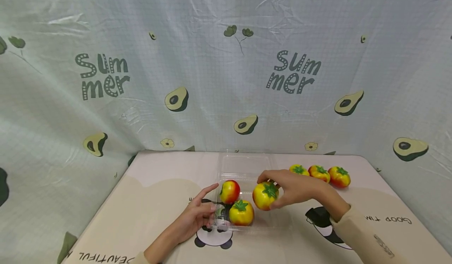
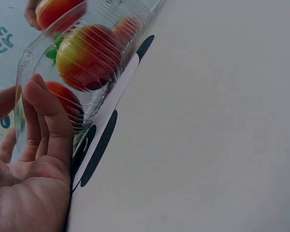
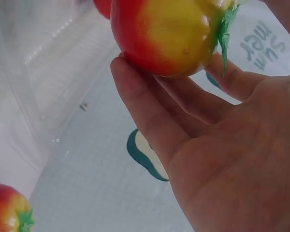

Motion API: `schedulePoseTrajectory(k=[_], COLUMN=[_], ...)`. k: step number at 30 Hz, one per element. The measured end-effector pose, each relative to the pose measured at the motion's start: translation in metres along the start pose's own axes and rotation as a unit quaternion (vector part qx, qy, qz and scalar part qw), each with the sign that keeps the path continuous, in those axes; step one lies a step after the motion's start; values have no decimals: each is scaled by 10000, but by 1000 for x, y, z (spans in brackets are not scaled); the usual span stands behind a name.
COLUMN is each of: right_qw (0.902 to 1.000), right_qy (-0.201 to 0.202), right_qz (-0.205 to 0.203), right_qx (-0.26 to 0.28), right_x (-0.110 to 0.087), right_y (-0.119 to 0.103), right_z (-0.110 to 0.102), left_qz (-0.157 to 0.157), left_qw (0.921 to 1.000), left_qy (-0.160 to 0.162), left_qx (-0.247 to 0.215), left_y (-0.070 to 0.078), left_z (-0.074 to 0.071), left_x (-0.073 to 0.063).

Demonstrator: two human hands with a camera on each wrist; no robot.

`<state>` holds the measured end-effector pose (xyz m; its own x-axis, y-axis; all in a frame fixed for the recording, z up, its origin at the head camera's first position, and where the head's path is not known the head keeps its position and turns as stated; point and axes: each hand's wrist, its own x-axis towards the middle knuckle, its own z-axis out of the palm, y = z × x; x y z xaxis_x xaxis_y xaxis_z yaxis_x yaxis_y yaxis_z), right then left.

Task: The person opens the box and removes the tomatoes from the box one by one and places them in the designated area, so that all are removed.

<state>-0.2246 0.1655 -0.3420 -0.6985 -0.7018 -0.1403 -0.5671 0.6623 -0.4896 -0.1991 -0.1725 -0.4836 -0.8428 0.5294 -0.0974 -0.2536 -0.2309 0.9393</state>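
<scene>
A clear plastic box point(image 1: 259, 228) lies with its lid point(image 1: 247, 164) folded open to the back. My left hand point(image 1: 195, 219) holds the box's left wall, fingers bent around the edge; in the left wrist view the same hand point(image 2: 36, 145) is against the transparent side. Inside the left half sit two red-yellow artificial tomatoes, a rear tomato point(image 1: 230, 192) on its side and a front tomato point(image 1: 241, 213) with its green leaves up. Over the right half, my right hand point(image 1: 294, 187) grips another tomato point(image 1: 265, 196) between thumb and fingers; the right wrist view shows this tomato point(image 3: 169, 36) at the fingertips.
Three more tomatoes stand in a row at the back right: a left one point(image 1: 298, 169), a middle one point(image 1: 319, 173) and a right one point(image 1: 339, 177). The pale table mat point(image 1: 155, 193) carries panda prints and lettering. Behind it hangs a curtain point(image 1: 212, 71) printed with avocados.
</scene>
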Motion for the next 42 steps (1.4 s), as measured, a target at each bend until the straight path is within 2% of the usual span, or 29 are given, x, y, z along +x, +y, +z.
schedulePoseTrajectory(k=[10,18,28,35,42], right_qw=[9994,9977,9965,9946,9935], right_qy=[329,571,769,1018,1099], right_qz=[-74,-79,-84,-163,-111], right_qx=[-35,346,316,99,265], right_x=[-15,-28,-39,-46,-53], right_y=[2,1,6,9,11], right_z=[0,1,4,7,8], left_qz=[5,17,-7,-14,17], left_qw=[10000,10000,10000,10000,10000], left_qy=[-7,-24,-6,15,-31], left_qx=[20,9,20,30,44], left_y=[0,0,0,0,0], left_z=[0,1,0,0,1], left_x=[0,0,0,0,-1])
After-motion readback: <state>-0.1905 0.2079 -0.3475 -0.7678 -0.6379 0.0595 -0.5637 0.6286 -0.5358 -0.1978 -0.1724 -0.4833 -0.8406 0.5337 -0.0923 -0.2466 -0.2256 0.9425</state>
